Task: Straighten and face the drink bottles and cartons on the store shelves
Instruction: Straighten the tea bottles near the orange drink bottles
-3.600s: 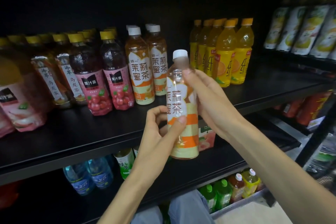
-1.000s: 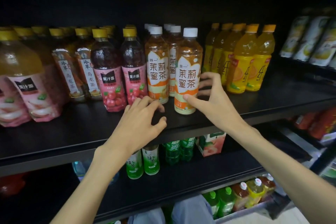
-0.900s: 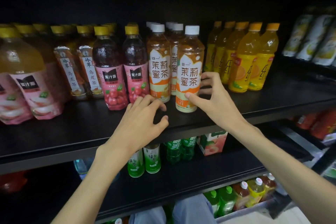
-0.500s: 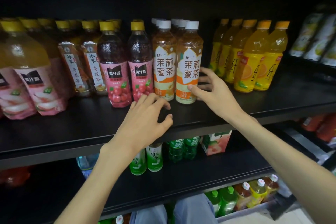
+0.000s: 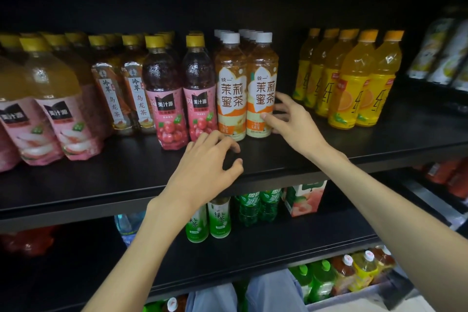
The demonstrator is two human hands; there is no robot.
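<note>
Pinching jasmine tea bottle (label forward), right grip.

My left grip and right grip are bare, forearms unsleeved, no rings or watch showing; pale blue-grey trousers below.

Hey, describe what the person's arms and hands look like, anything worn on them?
Both arms are bare in view, with no sleeves showing. The left hand and right hand wear no gloves, and no rings, watch or bracelets show on the fingers or wrists. Nails are short and unpainted where visible.
</note>
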